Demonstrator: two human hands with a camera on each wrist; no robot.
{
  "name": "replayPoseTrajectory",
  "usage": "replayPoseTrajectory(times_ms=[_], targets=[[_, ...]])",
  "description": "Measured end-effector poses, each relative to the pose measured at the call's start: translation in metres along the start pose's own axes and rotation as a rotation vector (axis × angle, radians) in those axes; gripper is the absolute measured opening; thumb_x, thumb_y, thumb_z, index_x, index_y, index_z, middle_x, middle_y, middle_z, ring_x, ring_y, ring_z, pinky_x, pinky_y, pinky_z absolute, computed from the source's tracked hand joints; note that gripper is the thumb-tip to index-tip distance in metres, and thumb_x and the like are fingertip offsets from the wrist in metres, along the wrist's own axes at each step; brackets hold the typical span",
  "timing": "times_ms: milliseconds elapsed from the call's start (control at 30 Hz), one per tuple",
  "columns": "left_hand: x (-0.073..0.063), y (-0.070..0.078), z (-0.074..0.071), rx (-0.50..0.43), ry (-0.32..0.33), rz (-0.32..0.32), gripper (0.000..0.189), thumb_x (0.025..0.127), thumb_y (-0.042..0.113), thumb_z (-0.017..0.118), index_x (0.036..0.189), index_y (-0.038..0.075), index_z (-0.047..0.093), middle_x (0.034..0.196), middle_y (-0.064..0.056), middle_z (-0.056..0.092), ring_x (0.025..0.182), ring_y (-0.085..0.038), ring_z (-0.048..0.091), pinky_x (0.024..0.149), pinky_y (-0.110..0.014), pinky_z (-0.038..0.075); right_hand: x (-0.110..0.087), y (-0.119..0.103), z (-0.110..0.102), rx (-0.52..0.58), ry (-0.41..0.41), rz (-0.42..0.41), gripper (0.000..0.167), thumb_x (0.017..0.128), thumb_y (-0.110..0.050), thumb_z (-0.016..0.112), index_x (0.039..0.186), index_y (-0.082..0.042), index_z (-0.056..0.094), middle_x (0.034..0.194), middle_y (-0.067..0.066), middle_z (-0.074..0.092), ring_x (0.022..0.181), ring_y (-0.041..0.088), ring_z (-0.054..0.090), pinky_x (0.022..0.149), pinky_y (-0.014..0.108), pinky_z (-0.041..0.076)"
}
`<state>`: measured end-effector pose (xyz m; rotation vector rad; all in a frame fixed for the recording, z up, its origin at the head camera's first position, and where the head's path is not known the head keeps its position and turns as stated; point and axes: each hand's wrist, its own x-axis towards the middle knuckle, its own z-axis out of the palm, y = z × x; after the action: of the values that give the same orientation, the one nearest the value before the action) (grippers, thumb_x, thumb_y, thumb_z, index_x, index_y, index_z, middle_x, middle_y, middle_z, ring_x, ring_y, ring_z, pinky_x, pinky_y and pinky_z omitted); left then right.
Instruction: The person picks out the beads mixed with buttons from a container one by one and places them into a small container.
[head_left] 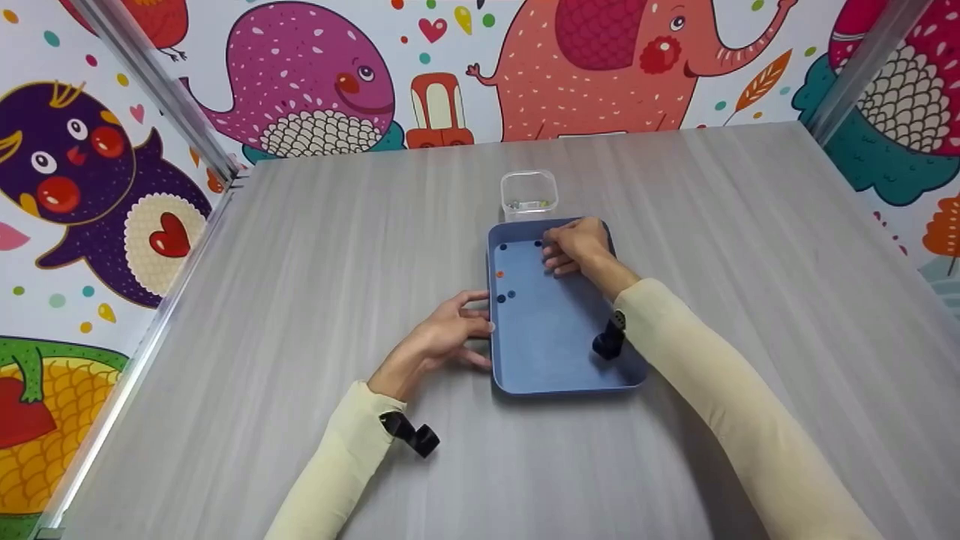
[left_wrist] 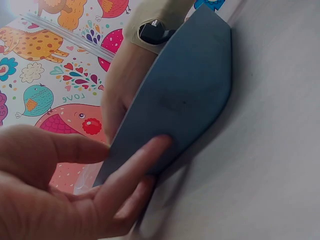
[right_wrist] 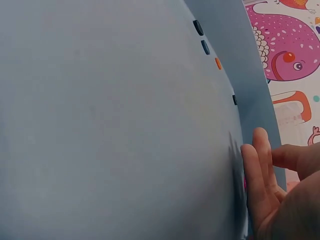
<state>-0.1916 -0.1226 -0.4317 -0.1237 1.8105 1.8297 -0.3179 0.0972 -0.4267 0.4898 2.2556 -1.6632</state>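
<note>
Head view: near the front, the left grip [head_left: 448, 330] is loose, fingers touching the outside of the blue tray [head_left: 551, 337]. That tray sits on the tabletop [head_left: 360, 285] and looks light and stiff; its rim seems best to hold. Small round pieces [head_left: 501, 299] lie inside the tray; they look hard and slippery, so pinch their edges. Farther, the right grip [head_left: 583, 244] bends down into the tray's far end; I can't tell if it pinches anything. Just past the tray stands a clear box [head_left: 529, 186].
</note>
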Motion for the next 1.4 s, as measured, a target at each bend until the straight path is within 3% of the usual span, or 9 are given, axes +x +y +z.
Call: replayPoseTrajectory(times_ms=[200,567,800,1033,1267,1400], targets=[[0.001,-0.001,-0.001,-0.006,0.011,0.004,0.063,0.094,-0.007,0.052,0.153,0.006,0.031,0.145,-0.026,0.047,0.118,-0.036,0.060,0.068,-0.046,0.066,-0.004,-0.010,-0.008,0.010,-0.021,-0.040,0.029,0.096,-0.015,0.063,0.117,0.006,0.061,0.061,-0.001,0.067,0.046,0.008,0.064,0.048,0.025,0.060],[0.000,-0.002,-0.002,-0.001,0.005,-0.001,0.063,0.094,-0.006,0.052,0.152,0.006,0.032,0.143,-0.025,0.048,0.115,-0.033,0.061,0.066,-0.044,0.066,-0.010,-0.018,-0.014,-0.034,-0.016,-0.085,0.018,0.094,-0.014,0.064,0.105,0.000,0.064,0.063,0.000,0.068,0.048,0.009,0.065,0.049,0.027,0.061],[0.000,-0.002,-0.001,0.001,0.011,-0.002,0.063,0.094,-0.006,0.052,0.152,0.006,0.032,0.144,-0.025,0.048,0.117,-0.034,0.061,0.063,-0.040,0.066,-0.012,-0.025,-0.018,-0.037,-0.019,-0.100,0.026,0.096,-0.021,0.065,0.110,0.001,0.065,0.064,-0.001,0.068,0.050,0.009,0.066,0.054,0.028,0.063],[-0.001,-0.001,0.000,0.003,0.004,-0.001,0.064,0.094,-0.006,0.053,0.153,0.006,0.031,0.146,-0.025,0.047,0.120,-0.036,0.060,0.062,-0.038,0.066,-0.012,-0.032,-0.023,-0.001,-0.029,-0.079,0.031,0.096,-0.022,0.064,0.117,0.001,0.062,0.060,-0.003,0.068,0.048,0.008,0.065,0.051,0.026,0.061],[0.000,-0.001,0.000,-0.003,0.003,0.003,0.063,0.094,-0.006,0.052,0.153,0.007,0.032,0.144,-0.025,0.048,0.116,-0.034,0.061,0.063,-0.040,0.066,-0.013,-0.038,-0.027,0.010,-0.068,-0.093,0.038,0.097,-0.024,0.063,0.125,0.001,0.061,0.069,-0.001,0.070,0.054,0.010,0.068,0.059,0.028,0.064],[0.001,-0.001,0.000,-0.003,0.002,-0.001,0.063,0.094,-0.006,0.052,0.153,0.007,0.032,0.143,-0.024,0.049,0.113,-0.031,0.062,0.062,-0.039,0.065,-0.011,-0.040,-0.027,0.032,-0.091,-0.122,0.036,0.096,-0.024,0.065,0.124,-0.001,0.062,0.072,0.000,0.070,0.054,0.009,0.067,0.057,0.026,0.063]])
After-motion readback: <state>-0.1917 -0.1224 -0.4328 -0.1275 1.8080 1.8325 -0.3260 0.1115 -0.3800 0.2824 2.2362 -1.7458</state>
